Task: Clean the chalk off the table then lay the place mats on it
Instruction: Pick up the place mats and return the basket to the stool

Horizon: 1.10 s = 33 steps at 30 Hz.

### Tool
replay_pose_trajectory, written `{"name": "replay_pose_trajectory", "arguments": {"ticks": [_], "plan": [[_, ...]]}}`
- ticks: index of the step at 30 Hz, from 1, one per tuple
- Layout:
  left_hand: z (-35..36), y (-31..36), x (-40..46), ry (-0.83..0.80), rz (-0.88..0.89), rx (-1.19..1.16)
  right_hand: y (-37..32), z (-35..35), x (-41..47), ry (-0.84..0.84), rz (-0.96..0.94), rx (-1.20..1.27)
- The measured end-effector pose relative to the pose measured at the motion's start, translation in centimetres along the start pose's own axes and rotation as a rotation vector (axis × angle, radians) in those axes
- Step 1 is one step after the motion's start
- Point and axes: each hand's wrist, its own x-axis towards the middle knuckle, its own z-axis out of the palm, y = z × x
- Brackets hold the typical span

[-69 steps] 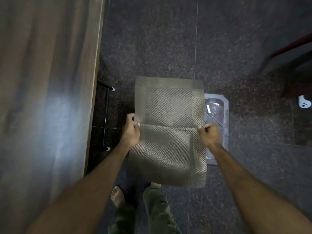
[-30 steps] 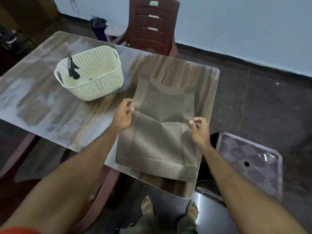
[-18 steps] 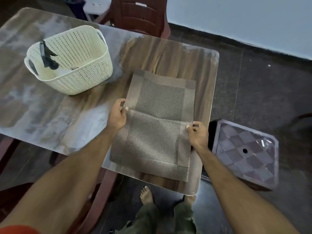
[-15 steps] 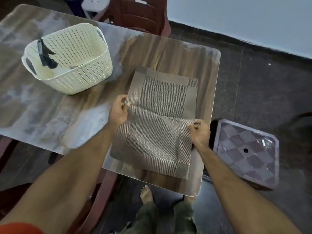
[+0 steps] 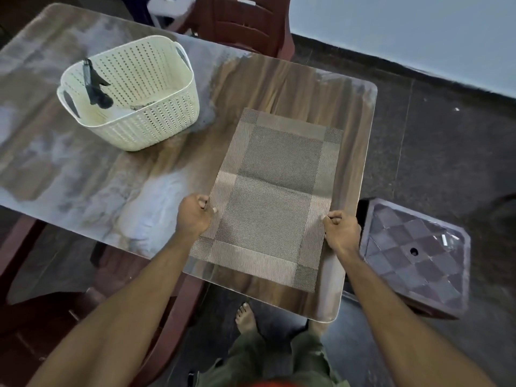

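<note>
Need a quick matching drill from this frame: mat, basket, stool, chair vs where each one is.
Things:
1. mat
2. basket
3. stool
4. chair

Places:
A. on the floor, right of the table
B. beyond the table's far edge
C. on the table's right end, its side edges pinched by the left hand and right hand
D. on the table, left of the mat

Pairs: 1-C, 2-D, 3-A, 4-B
</note>
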Motion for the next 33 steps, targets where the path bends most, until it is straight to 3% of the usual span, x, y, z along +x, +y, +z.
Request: {"name": "replay_pose_trajectory", "arguments": {"ticks": [11,17,22,33], "plan": [[0.1,0.3,-0.6,-0.006,0.017,0.054,-0.1,0.1,-0.1,0.008,0.005,0.002],[-0.8,0.1,-1.1,-0.002,-0.098,-0.104,-0.9,-0.2,-0.6,0.01,-0.011,-0.085],[-2.4,-0.2,-1.9,0.041,-0.1,-0.197,-2.2,0.2,-1.5,0.063,-0.162,-0.203],[-9.9,0.6,-2.8,0.273,-0.134,-0.47,-13.5,5.2,-2.7,-0.286,-0.392,-0.03]]}}
